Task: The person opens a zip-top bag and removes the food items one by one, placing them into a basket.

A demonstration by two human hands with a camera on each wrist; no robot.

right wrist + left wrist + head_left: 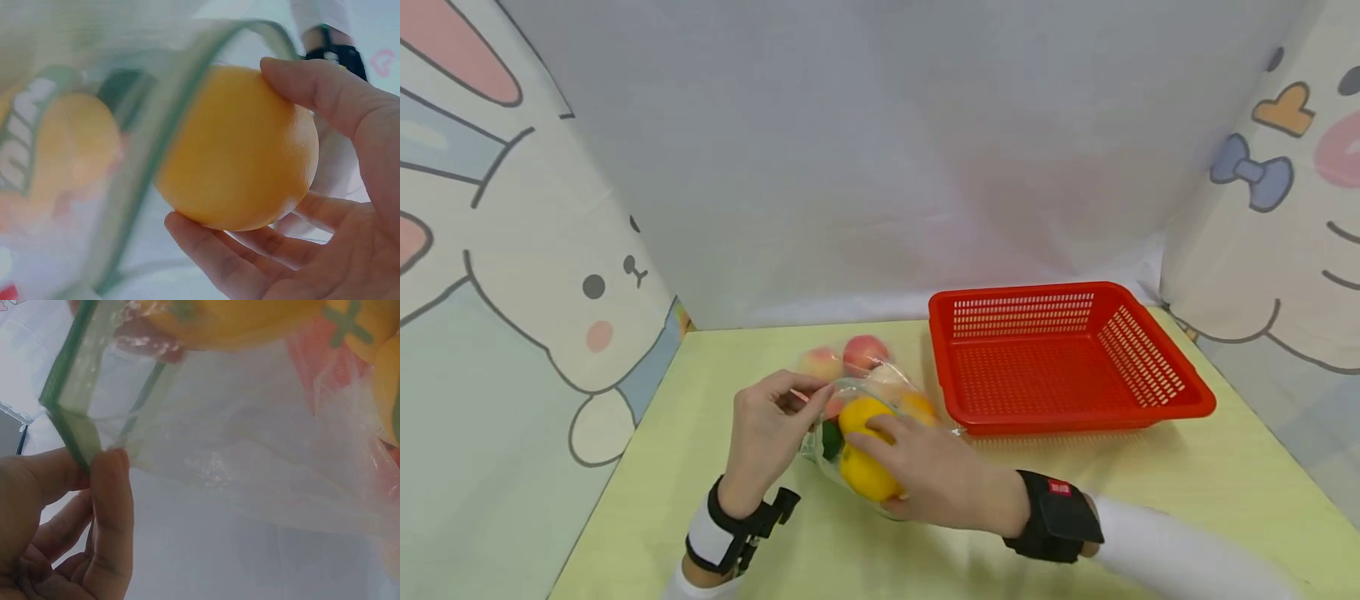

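Observation:
A clear plastic zip bag (pixel 829 461) with a green-edged mouth lies on the table, holding several fruits. Thumb and forefinger of my left hand (pixel 772 421) pinch its green rim (pixel 70 434), with the film stretched away in the left wrist view. My right hand (pixel 947 475) grips a smooth yellow lemon (pixel 240 150), thumb on one side and fingers under the other. In the right wrist view the lemon is partly behind the bag's mouth. Another lemon (pixel 863 412), an orange (pixel 917 406), red-and-yellow peaches (pixel 865 353) and something dark green (pixel 831 439) show through or beside the film.
A red plastic basket (pixel 1172 408) with slotted walls stands on the table (pixel 715 367) to the right of the bag. A grey-white cloth backdrop (pixel 820 167) rises behind, and panels with cartoon rabbits (pixel 542 308) flank both sides.

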